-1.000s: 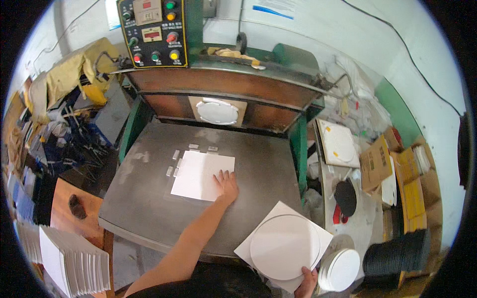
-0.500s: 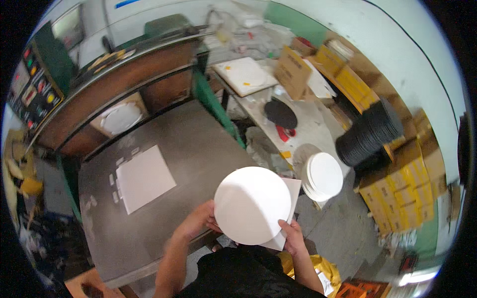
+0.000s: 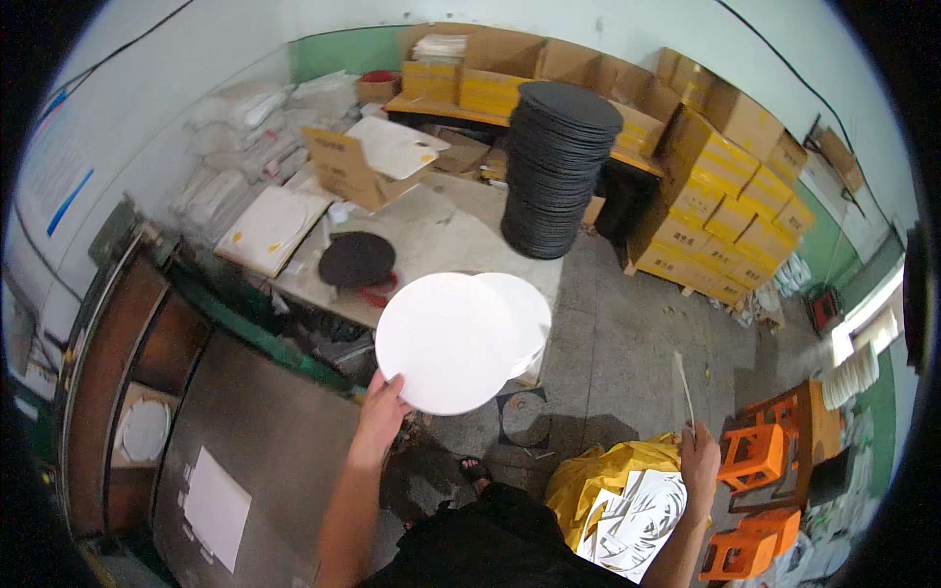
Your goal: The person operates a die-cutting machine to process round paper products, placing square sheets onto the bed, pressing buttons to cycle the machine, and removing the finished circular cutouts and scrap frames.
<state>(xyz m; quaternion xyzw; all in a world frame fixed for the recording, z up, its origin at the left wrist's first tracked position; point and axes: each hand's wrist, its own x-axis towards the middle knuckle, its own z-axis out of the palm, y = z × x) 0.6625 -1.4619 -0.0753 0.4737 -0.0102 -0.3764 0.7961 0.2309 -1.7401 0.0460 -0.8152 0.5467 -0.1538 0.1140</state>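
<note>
Disc (image 3: 441,343), white, sits mid-frame, held up just above-left of the black-clothed torso (image 3: 466,544). Looks light and fairly stiff: face reads flat with no visible sag on a one-sided grip, so probably board or dense foam, can't tell which. Smooth face, so maybe a bit slippery; the thin rim would likely dent or crease if pinched hard. Best hold: the rim, thumb on top, fingers spread underneath; two opposite points would stop it tipping.

Left hand (image 3: 380,412) is grasping it at the lower-left rim, thumb over the top face, other fingers mostly hidden below. Forearm runs up from the lower edge, left of centre. The disc's right side overlaps the white stack (image 3: 531,314) in view; can't tell if they touch.

Right hand (image 3: 700,459) is clenched on a strip (image 3: 683,387), thin, white, standing near upright at lower right. It shows almost edge-on, so can't tell if it's a narrow offcut or a wider sheet. Looks light and bendy; pinch near its bottom end. Forearm rises from the lower edge, wrist beside the yellow bag (image 3: 573,480), which holds white scraps (image 3: 637,524).

Tabletop (image 3: 470,220) behind carries a black disc (image 3: 357,259), flat, left of the tall black stack (image 3: 559,176).
</note>
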